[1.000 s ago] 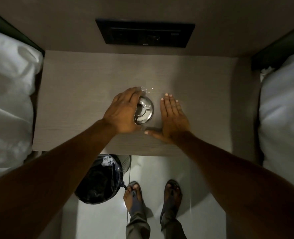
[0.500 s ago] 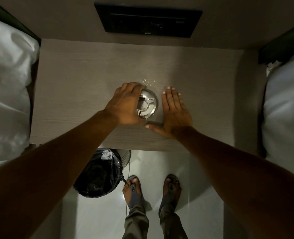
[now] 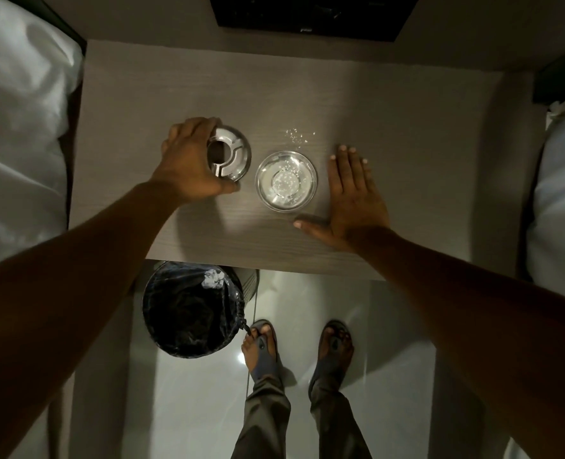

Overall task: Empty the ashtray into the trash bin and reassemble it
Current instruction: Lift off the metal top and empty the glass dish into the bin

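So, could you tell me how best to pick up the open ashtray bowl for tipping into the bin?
Pinch the bowl by its near-right rim, coming from the right hand lying flat beside it. The rim flares outward, giving the fingers an edge, and holding it level keeps the white bits inside.

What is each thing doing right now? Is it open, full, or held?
Ashtray lid: off, on the table, held by the left hand.
Ashtray bowl: uncovered, white bits inside.
Right hand: flat on the table, holding nothing.
Trash bin: open, black liner, crumpled paper inside.
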